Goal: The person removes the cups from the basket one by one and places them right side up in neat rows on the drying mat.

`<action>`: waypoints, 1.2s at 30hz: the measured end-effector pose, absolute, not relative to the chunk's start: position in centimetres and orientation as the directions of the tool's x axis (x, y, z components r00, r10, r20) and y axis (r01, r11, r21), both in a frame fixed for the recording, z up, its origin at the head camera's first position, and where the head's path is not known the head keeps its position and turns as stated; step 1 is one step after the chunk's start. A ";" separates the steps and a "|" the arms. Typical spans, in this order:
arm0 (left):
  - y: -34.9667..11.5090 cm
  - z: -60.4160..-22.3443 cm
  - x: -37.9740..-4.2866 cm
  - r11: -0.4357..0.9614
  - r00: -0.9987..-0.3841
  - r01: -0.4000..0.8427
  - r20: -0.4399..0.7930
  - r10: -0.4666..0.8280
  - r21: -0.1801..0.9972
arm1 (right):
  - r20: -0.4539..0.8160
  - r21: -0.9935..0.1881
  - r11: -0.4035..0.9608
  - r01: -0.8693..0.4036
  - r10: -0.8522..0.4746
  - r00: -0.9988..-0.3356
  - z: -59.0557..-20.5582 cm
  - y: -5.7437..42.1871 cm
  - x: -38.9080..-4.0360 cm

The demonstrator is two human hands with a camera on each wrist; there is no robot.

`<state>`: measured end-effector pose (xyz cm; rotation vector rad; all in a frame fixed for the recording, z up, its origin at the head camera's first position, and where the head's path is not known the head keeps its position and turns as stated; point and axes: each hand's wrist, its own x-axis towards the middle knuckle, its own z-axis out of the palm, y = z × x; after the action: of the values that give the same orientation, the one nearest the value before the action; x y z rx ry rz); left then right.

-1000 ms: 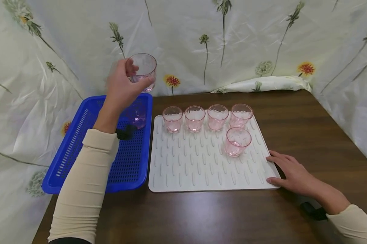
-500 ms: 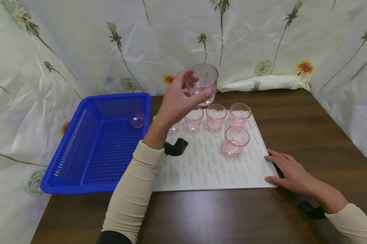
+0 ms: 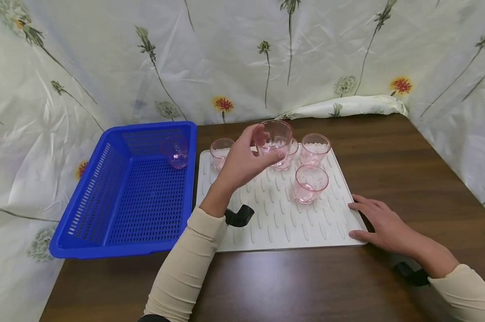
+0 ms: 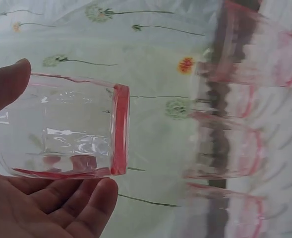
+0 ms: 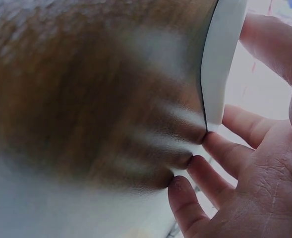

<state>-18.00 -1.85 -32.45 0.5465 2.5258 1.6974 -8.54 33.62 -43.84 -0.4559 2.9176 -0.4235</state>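
Observation:
My left hand holds a pink-tinted glass tumbler upright over the back of the white ridged mat. In the left wrist view the thumb lies on one side of that tumbler and the fingers on the other. A back row of matching tumblers stands on the mat, partly hidden by the hand and the held glass; its right-hand tumbler shows fully. One more tumbler stands in front of it. My right hand rests at the mat's right edge, its fingers loosely extended and touching there.
Left of the mat sits a blue perforated plastic basket with a single pink tumbler at its back right. Everything stands on a dark wooden table. A flower-printed cloth hangs behind and at the sides.
My left hand has carried the tumbler from above the basket rightward over the mat, then lowered it toward the back row. My right hand has stayed at the mat's edge.

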 end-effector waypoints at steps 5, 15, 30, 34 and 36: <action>-1.4 -35.0 -17.7 0.388 -0.946 0.190 0.063 0.318 0.902 | -0.129 -0.297 0.918 -0.262 -0.311 -0.942 -43.7 33.7 -8.6; -1.0 -38.3 -17.3 0.433 -0.936 0.104 -0.059 0.348 0.895 | -0.137 -0.298 0.920 -0.254 -0.305 -0.943 -43.9 33.8 -8.5; -1.0 -40.9 -17.2 0.437 -0.922 0.106 -0.076 0.379 0.893 | -0.116 -0.302 0.915 -0.266 -0.312 -0.943 -43.7 33.8 -8.5; -1.0 -41.2 -17.2 0.447 -0.925 0.100 -0.082 0.371 0.889 | -0.120 -0.306 0.914 -0.266 -0.314 -0.942 -43.7 33.7 -8.5; -1.0 -41.4 -17.3 0.451 -0.926 0.101 -0.083 0.369 0.887 | -0.122 -0.308 0.914 -0.263 -0.312 -0.942 -43.7 33.7 -8.5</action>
<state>-17.25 -0.99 -41.40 0.4047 2.4405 1.4652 -8.50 33.67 -43.71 -0.4405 2.9070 -0.4328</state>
